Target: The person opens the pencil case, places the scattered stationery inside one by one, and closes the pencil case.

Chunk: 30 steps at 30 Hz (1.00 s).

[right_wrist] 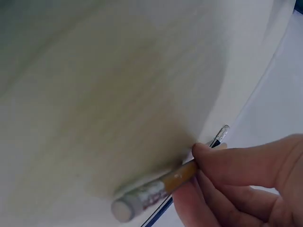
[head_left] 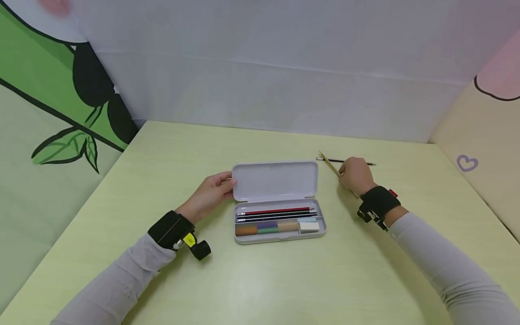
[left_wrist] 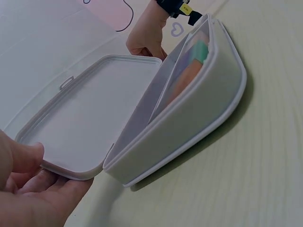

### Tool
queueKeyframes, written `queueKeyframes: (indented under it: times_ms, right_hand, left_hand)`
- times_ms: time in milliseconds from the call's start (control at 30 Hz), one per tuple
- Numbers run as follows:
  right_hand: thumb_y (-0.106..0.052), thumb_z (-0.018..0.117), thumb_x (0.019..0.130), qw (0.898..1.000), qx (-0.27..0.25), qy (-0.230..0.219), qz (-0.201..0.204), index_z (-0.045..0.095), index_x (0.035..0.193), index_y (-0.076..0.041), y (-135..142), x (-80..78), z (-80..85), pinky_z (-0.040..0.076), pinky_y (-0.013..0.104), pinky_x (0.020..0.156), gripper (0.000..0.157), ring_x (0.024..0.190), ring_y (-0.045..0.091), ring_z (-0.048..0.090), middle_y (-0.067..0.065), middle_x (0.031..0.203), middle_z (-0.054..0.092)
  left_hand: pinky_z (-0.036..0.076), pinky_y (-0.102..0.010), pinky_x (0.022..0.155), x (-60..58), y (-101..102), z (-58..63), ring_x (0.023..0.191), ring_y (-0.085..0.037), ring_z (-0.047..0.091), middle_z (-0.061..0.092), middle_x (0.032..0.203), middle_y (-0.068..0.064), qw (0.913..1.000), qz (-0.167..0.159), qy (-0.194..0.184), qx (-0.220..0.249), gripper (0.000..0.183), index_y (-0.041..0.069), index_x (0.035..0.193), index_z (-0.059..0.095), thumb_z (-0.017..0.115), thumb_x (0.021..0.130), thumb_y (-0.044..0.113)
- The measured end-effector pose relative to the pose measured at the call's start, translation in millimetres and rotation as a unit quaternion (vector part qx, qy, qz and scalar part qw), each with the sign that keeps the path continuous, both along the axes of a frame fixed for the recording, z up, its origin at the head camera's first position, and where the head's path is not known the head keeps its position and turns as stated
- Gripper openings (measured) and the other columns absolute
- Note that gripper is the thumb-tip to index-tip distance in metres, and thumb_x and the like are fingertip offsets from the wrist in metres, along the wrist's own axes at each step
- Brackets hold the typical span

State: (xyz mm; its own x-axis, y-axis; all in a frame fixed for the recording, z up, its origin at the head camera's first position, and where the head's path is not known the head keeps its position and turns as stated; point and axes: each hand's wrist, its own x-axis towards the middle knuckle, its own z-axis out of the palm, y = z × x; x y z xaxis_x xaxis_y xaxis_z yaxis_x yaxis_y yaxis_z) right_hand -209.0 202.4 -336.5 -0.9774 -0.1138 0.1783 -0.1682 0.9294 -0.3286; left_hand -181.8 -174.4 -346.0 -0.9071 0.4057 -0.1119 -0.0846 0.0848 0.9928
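Observation:
A white pencil case (head_left: 280,241) lies on the table with its lid (head_left: 276,181) swung back. My left hand (head_left: 213,194) holds the lid's left edge, thumb on the inner face and fingers beneath, as the left wrist view shows. To the right of the case, my right hand (head_left: 356,175) pinches a yellow pencil (right_wrist: 177,178) between thumb and fingers, with its worn eraser end toward the wrist camera. A dark pencil (head_left: 336,160) lies just behind it on the table. Inside the case are a red pencil (head_left: 280,211) and black pencils (head_left: 276,219).
The front compartment holds coloured blocks (head_left: 267,224) and a white eraser (head_left: 309,227). A pale backdrop (head_left: 260,99) rises behind the table (head_left: 264,284), with painted panels on both sides. Each wrist wears a black strap with a camera.

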Motion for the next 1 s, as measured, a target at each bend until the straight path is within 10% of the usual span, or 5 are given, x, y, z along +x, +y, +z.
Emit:
queueKeyframes:
  times_ms: [567, 1000]
  right_hand:
    - [0.006, 0.065, 0.075, 0.975, -0.075, 0.183, 0.102, 0.068, 0.09, 0.001, -45, 39.8, 42.7, 0.054, 0.04, 0.06, 0.016, 0.068, 0.022, 0.061, 0.015, 0.077, 0.067]
    - [0.003, 0.066, 0.076, 0.965, -0.007, 0.084, 0.249, 0.07, 0.085, -0.007, -106, 73.6, 25.5, 0.054, 0.029, 0.065, 0.014, 0.073, 0.011, 0.058, 0.003, 0.08, 0.068]
  left_hand:
    - [0.043, -0.036, 0.099, 2.0, 0, 2.0, 0.119, -0.025, 0.045, 0.043, 0.134, -0.022, 1.0, 0.0, 0.002, 0.006, 0.044, -0.002, 0.139, 0.03, 0.039, 0.098, 0.014]
    - [0.045, -0.035, 0.096, 0.4, -1, 0.9, 0.117, -0.025, 0.046, 0.044, 0.133, -0.022, 1.0, -0.002, 0.002, 0.002, 0.044, -0.001, 0.139, 0.031, 0.038, 0.098, 0.015]
